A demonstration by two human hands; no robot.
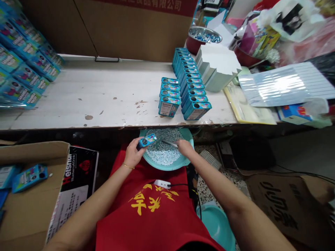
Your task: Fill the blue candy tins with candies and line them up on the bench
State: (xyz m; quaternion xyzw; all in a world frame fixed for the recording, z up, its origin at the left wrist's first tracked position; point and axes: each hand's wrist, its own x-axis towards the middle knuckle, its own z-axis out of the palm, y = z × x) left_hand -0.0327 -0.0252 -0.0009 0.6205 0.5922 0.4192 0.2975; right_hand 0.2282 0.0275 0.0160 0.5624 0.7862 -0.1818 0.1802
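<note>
My left hand (pixel 134 153) is closed around a small blue candy tin (pixel 146 140), held tilted over the left rim of a turquoise basin (pixel 170 167). Small pale candies (pixel 164 156) fill much of that basin. In my right hand (pixel 185 148) is the handle of a metal scoop (pixel 169 143); its far end lies over the candies and is hard to make out. On the bench ahead stand two rows of similar blue tins, a short row (pixel 169 99) and a longer row (pixel 195 94), each showing a dark round spot on top.
White cartons (pixel 217 66) and a metal bowl of wrapped pieces (pixel 205 35) stand behind the tins. Shrink-wrapped tins (pixel 23 66) are stacked at far left. A cardboard box (pixel 31 212) holding blue tins sits low left. Another turquoise basin (pixel 218 226) is on the floor.
</note>
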